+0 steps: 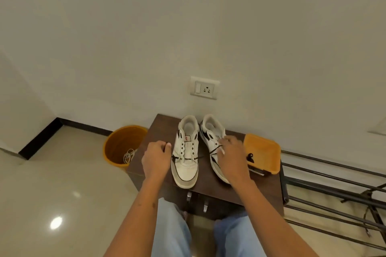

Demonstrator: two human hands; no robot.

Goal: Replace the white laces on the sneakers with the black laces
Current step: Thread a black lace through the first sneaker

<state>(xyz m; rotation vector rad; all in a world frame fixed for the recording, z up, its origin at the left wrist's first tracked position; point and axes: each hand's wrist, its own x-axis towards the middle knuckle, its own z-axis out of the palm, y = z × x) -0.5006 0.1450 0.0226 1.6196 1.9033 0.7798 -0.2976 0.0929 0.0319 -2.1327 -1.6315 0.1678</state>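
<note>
Two white sneakers with black trim stand side by side on a small dark wooden table (206, 185), toes toward me. The left sneaker (186, 152) has a black lace (189, 159) threaded through its lowest eyelets. My left hand (156, 157) pinches the left end of that lace beside the shoe. My right hand (230, 153) rests over the right sneaker (210, 131) and holds a black lace end that crosses its lower eyelets. Part of the right sneaker is hidden under my hand. White laces (128, 155) lie inside an orange bin.
An orange bin (121, 144) stands on the floor left of the table. An orange tray (264, 152) at the table's right edge holds a black lace piece (250, 157). A metal rack (334, 183) is to the right. The wall with a socket (204, 87) is behind.
</note>
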